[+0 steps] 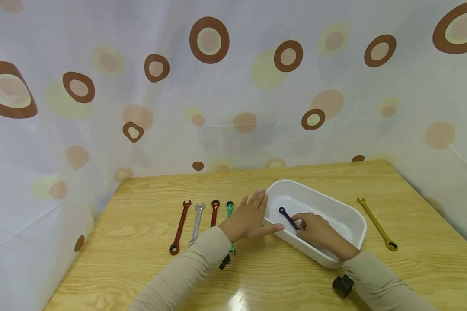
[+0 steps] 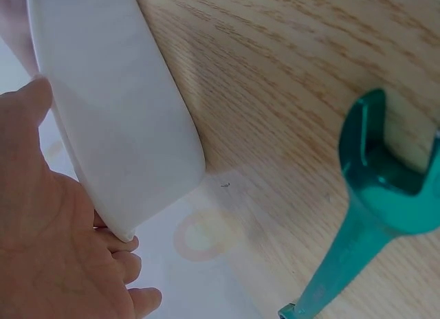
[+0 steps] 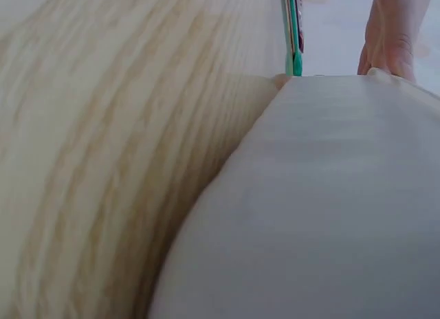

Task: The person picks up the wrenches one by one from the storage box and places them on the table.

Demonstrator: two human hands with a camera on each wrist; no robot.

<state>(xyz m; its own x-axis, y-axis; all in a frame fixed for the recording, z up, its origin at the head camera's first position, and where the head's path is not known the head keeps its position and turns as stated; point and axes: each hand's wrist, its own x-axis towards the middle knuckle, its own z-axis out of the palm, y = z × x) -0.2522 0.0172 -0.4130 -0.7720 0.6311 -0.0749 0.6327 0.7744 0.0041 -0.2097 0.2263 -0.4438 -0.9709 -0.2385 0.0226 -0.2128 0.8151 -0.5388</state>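
Observation:
A white plastic tub (image 1: pixel 315 190) stands angled on the wooden table, right of the middle. Inside it, my right hand (image 1: pixel 320 233) pinches a dark purple wrench (image 1: pixel 288 217) between thumb and fingers; its ring end points toward the tub's far left corner. My left hand (image 1: pixel 251 219) lies with straight, spread fingers against the tub's left end, thumb over the near rim. In the left wrist view, the fingertips reach behind the rim of the tub (image 2: pixel 124 119). The right wrist view shows only the tub's outer wall (image 3: pixel 323 195), hiding the right hand.
Left of the tub lie a long red wrench (image 1: pixel 180 226), a silver wrench (image 1: pixel 197 221), a shorter red wrench (image 1: pixel 215 211) and a green wrench (image 1: pixel 230 207), the last two partly under the left arm. A yellow wrench (image 1: pixel 377 224) lies to the right. A patterned curtain (image 1: pixel 245 95) hangs behind the table.

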